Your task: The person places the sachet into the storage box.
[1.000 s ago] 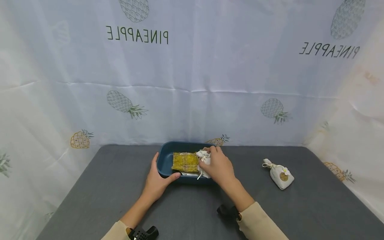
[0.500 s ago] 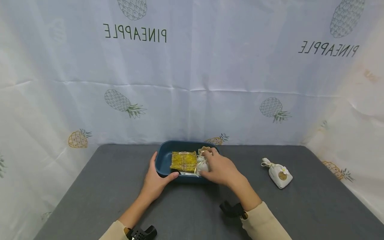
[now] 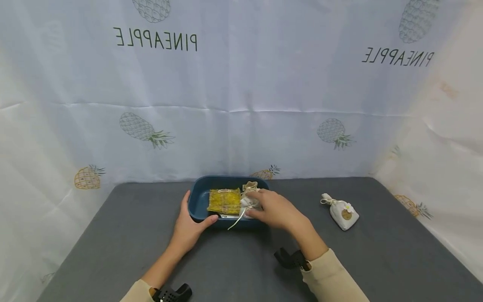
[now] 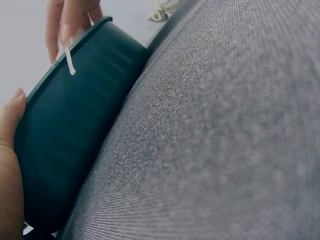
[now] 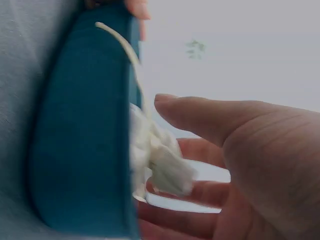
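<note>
A blue rectangular tub (image 3: 198, 202) stands at the far side of the table. My left hand (image 3: 187, 230) holds its left end, thumb on the front rim and fingers along the side. Inside lies a yellow patterned packet (image 3: 224, 202). To its right, a white cloth pouch (image 3: 246, 204) rests with its gathered neck visible. My right hand (image 3: 278, 210) is over the tub's right end, fingers loosely bent beside the pouch. In the right wrist view, the thumb stands apart from the pouch (image 5: 170, 167), and a thin cord (image 5: 120, 39) hangs over the rim.
Another white drawstring pouch (image 3: 342, 214), with a flower and a round tan patch, lies on the grey table (image 3: 241, 268) to the right. Behind the tub hangs a pineapple-print curtain (image 3: 226, 84). Something white lies beneath the packet, mostly hidden.
My right hand has loosened from the pouch and shifted slightly. More of the pouch shows inside the tub, and its cord now hangs over the front rim. The left hand stays on the tub.
</note>
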The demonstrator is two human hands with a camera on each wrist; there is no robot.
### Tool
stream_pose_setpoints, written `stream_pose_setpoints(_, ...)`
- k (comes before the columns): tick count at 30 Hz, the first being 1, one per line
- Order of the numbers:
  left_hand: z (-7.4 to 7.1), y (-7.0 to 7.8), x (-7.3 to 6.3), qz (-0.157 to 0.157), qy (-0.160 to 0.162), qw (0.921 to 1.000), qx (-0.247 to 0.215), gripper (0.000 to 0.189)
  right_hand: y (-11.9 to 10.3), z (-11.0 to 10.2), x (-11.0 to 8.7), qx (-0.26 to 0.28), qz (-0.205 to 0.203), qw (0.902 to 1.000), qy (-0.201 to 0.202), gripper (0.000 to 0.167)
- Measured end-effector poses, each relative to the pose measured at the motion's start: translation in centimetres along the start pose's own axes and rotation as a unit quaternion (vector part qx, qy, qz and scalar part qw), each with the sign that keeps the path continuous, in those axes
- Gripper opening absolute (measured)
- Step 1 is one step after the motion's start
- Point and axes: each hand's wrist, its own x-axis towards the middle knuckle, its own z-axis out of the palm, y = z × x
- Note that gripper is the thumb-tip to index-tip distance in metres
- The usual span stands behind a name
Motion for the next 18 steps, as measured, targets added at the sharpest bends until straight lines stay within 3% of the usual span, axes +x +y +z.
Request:
stream_pose_setpoints(3,0.0,0.1,0.0,0.001,0.000,1.0000,-0.002,0.117,0.7,-1.5,-0.8,0.009,0.003,0.9997,0.022,0.057)
stream_pose_setpoints(8,0.0,0.2,-0.1,-0.001,-0.001,1.0000,-0.006,0.116,2.8,-3.2,-2.6,0.006,-0.012,0.9950,0.099,0.059)
stream_pose_setpoints(13,0.0,0.1,-0.1,-0.002,-0.003,1.0000,-0.007,0.118,6.2,-3.4,-4.0,0.007,-0.051,0.9843,0.169,0.074)
stream_pose_setpoints(18,-0.1,0.0,-0.1,0.002,-0.004,1.0000,-0.002,0.118,10.2,-3.2,-5.2,-0.011,-0.062,0.9761,0.208,0.075)
